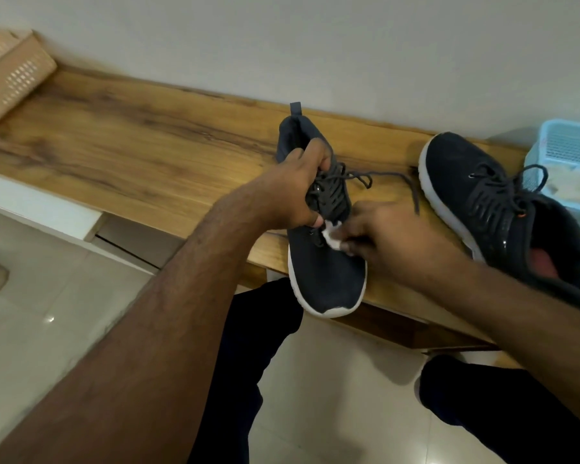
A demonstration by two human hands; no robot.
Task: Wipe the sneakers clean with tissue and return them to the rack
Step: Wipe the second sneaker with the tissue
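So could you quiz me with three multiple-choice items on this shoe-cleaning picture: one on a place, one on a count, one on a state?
1. Where does the light blue plastic basket sit?
A. far right of the wooden shelf
B. on the floor
C. far left

2. How many dark navy sneakers show?
A. one
B. two
C. four

3. What does the right hand hold?
A. a brush
B. nothing
C. a white tissue wad

Answers: 1 A, it stands at the shelf's right end. 2 B, the left hand grips one sneaker, the other sneaker lies beside it. 3 C, fingers pinch tissue against the sneaker.

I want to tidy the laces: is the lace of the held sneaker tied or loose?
Loose: one lace end trails free from the held sneaker across the wooden shelf.
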